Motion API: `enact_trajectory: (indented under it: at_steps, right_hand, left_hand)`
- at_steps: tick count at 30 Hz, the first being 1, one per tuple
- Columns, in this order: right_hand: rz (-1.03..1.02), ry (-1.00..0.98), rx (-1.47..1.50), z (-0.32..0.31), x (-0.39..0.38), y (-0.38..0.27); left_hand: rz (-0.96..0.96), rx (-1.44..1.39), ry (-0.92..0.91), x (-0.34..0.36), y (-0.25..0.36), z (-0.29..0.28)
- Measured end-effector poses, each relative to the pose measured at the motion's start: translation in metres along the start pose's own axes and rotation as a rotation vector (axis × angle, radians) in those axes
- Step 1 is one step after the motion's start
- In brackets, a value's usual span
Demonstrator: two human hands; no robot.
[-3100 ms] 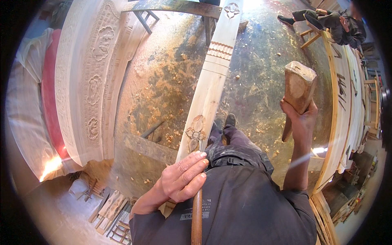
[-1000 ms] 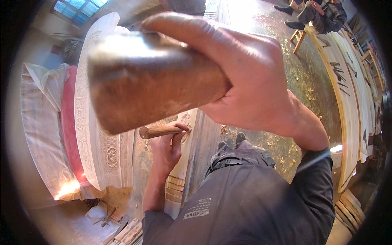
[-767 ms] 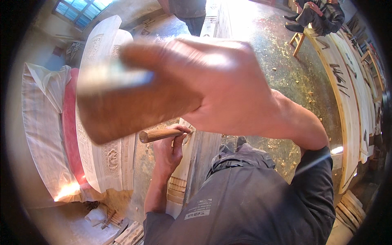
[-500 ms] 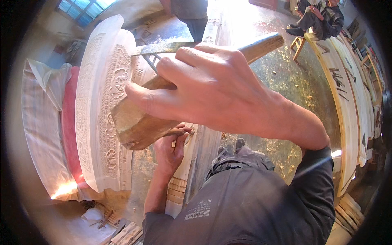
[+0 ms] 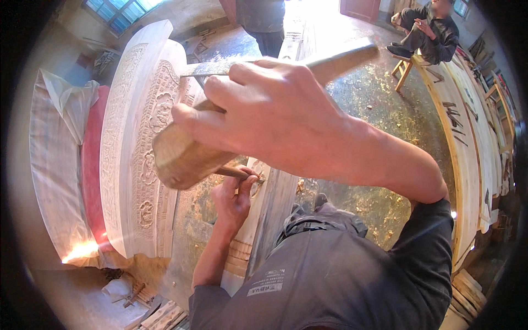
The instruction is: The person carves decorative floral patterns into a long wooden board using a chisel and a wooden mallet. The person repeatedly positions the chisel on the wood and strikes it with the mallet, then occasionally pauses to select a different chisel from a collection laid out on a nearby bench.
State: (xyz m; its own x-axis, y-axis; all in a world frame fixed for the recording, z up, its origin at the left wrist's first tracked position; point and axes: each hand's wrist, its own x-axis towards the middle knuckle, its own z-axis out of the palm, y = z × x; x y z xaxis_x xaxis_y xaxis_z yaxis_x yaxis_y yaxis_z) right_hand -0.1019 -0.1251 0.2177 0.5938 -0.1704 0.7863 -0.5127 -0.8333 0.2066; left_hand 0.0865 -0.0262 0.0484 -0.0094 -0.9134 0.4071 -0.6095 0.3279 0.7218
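Plainly, my two hands are apart, each closed on one tool: my right hand (image 5: 264, 113) grips one blocky brown wooden mallet (image 5: 184, 157), and my left hand (image 5: 232, 199) pinches one slim chisel with a round brown wooden handle (image 5: 232, 172). That chisel points at one long pale wooden beam with carved motifs (image 5: 251, 220), which lies below my hands; whether mallet and chisel touch, I cannot tell. Two people are nearby, one standing person (image 5: 261, 19) and one seated person (image 5: 434, 38).
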Motion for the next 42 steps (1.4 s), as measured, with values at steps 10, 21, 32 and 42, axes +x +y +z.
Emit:
enact_trajectory:
  at_steps: [10,21,32,42]
  right_hand:
    - [-0.013,-0.023,-0.006,0.004,0.008,-0.004]
    - [0.523,0.181,0.590,0.014,-0.012,0.019]
    - [0.916,-0.097,0.664,0.013,-0.081,0.031]
    - [1.594,-0.182,0.689,0.063,-0.302,0.000]
  left_hand:
    - [0.008,0.051,0.003,0.001,0.007,-0.001]
    - [-0.122,-0.448,0.108,-0.019,-0.019,0.010]
    - [-0.077,-0.482,0.211,-0.019,-0.007,-0.010]
    - [0.421,-0.221,-0.205,-0.025,-0.005,-0.029]
